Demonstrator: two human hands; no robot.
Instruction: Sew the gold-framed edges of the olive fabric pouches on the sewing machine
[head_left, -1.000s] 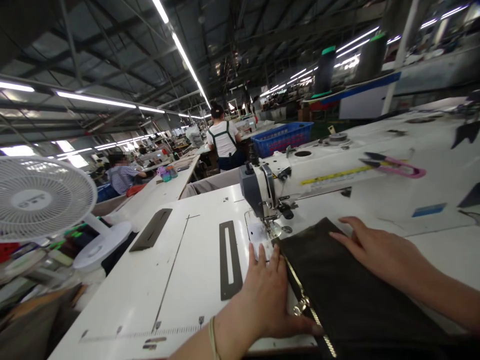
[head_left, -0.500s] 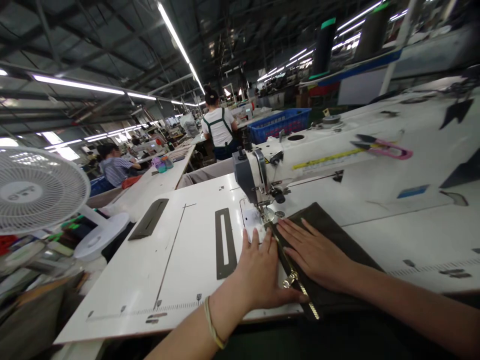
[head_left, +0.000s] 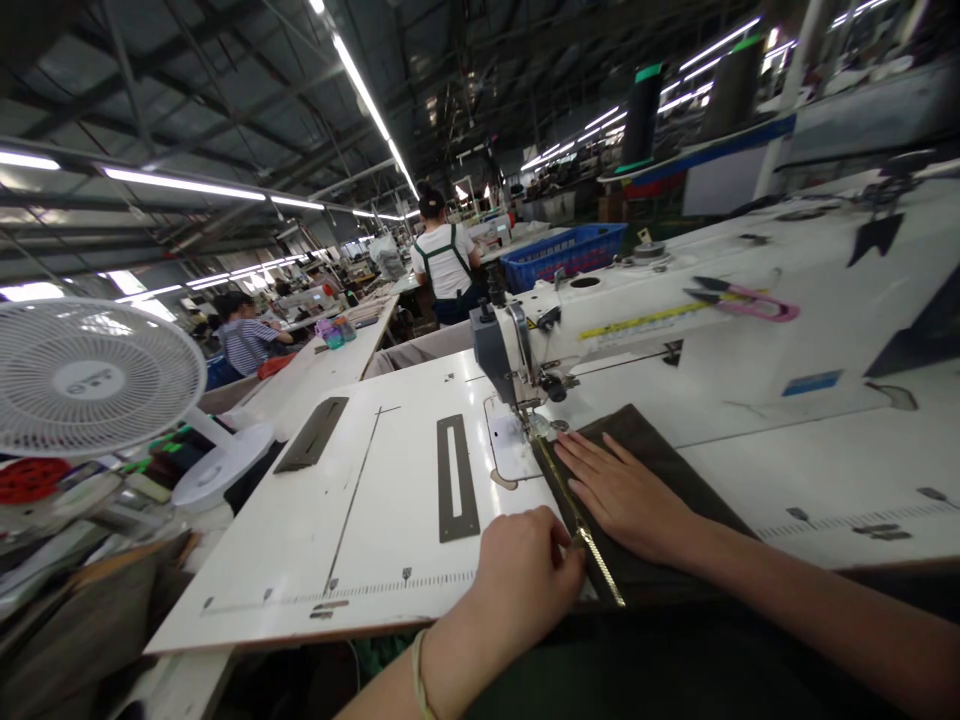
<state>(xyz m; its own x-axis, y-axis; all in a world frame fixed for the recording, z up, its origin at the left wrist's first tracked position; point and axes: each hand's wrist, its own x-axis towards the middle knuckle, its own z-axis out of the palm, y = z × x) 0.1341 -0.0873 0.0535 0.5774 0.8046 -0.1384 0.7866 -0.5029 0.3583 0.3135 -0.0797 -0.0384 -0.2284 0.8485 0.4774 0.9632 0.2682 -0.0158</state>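
Dark olive fabric (head_left: 649, 435) lies on the white sewing table, with a gold-toothed zipper (head_left: 604, 577) along its left edge. The zipper's far end runs up to the presser foot (head_left: 534, 425) of the sewing machine (head_left: 499, 350). My right hand (head_left: 622, 490) rests flat on the fabric beside the zipper, fingers stretched toward the foot. Closed in a pinch, my left hand (head_left: 529, 560) grips the zipper slider near the table's front edge; the fingers mostly cover the slider.
Left of the machine lie a slotted template (head_left: 468, 490) and a dark fabric piece with a slit (head_left: 311, 435). A white fan (head_left: 90, 378) stands at the left. Pink-handled snips (head_left: 757, 303) rest on the machine arm. Two people sit at tables ahead, near a blue crate (head_left: 562, 255).
My left hand has gone from lying spread along the zipper to pinching at the slider, drawn back from the foot. My right hand stays flat on the fabric. The view has shifted slightly.
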